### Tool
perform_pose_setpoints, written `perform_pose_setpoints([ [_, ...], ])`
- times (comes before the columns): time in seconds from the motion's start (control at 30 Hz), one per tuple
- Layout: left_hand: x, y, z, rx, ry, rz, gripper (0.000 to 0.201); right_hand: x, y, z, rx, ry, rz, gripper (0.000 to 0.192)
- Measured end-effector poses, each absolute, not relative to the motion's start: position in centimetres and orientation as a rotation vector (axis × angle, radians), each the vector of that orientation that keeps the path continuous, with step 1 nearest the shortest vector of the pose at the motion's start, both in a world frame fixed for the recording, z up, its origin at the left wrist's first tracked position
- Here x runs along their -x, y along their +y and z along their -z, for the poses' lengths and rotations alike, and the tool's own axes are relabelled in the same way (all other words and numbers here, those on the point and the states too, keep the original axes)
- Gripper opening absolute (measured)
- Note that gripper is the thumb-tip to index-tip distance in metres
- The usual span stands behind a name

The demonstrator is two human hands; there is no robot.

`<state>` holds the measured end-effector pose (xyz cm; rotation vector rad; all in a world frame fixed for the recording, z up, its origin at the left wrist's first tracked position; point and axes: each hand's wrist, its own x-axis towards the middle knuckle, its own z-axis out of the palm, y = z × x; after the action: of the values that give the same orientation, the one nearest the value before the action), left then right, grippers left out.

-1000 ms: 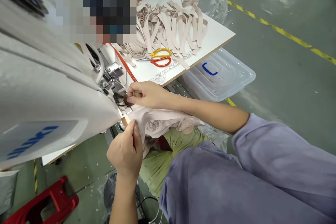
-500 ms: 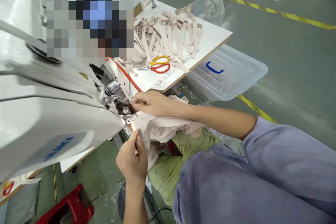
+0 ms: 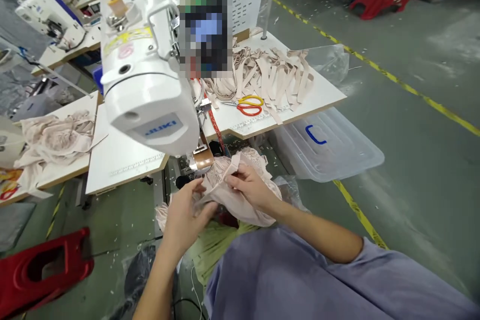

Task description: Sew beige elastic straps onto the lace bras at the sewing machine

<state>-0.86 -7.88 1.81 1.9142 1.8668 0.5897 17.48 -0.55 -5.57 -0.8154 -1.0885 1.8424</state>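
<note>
Both hands work a piece of pale pink fabric [image 3: 240, 202] bunched in front of the near edge of the table [image 3: 318, 95], just below the sewing machine [image 3: 146, 65]. The left hand [image 3: 185, 217] has its fingers curled and closed on the fabric's left part, thumb pressed over a fold. The right hand [image 3: 251, 185] pinches a raised edge of the same fabric between thumb and fingers, close to the machine's sewing end. On the table behind lies a heap of beige straps [image 3: 270, 72], with yellow and red scissors [image 3: 247, 105] just beside them near the front edge. A clear plastic bin [image 3: 330, 147] sits on the floor under the table's right corner. More pink fabric [image 3: 56, 135] is piled on a table to the left.
</note>
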Motion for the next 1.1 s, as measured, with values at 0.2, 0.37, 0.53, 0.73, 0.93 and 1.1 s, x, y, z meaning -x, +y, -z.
perform_pose_setpoints([
  [0.2, -2.6, -11.0, -0.3, -2.581, 1.694, -0.595, 0.006, -21.8, -5.7, 5.1, 0.375, -1.859, -0.938, 0.010],
  [0.37, -3.6, -13.9, -0.5, -2.710, 1.798, -0.803, 0.018, -24.4, -8.3, 4.6, 0.221, -2.024, -0.496, 0.019],
  [0.53, -4.5, -15.7, -1.5, -2.816, 1.753, -0.933, 0.013, -25.1, -9.9, 3.5, 0.196, -2.019, -0.413, 0.019],
  [0.73, -4.6, -16.0, -1.5, -2.859, 1.632, -1.125, 0.008, -24.8, -10.6, 3.3, 0.181, -1.943, -0.321, 0.014],
  [0.93, -3.7, -15.6, -0.7, -2.797, 1.604, -1.083, 0.007, -25.0, -9.7, 5.0, 0.182, -2.012, -0.466, 0.002],
  [1.1, -3.8, -17.0, -2.2, -2.111, 1.389, -0.701, 0.027, -27.5, -4.1, 13.1, 1.123, -2.045, -1.058, 0.046],
])
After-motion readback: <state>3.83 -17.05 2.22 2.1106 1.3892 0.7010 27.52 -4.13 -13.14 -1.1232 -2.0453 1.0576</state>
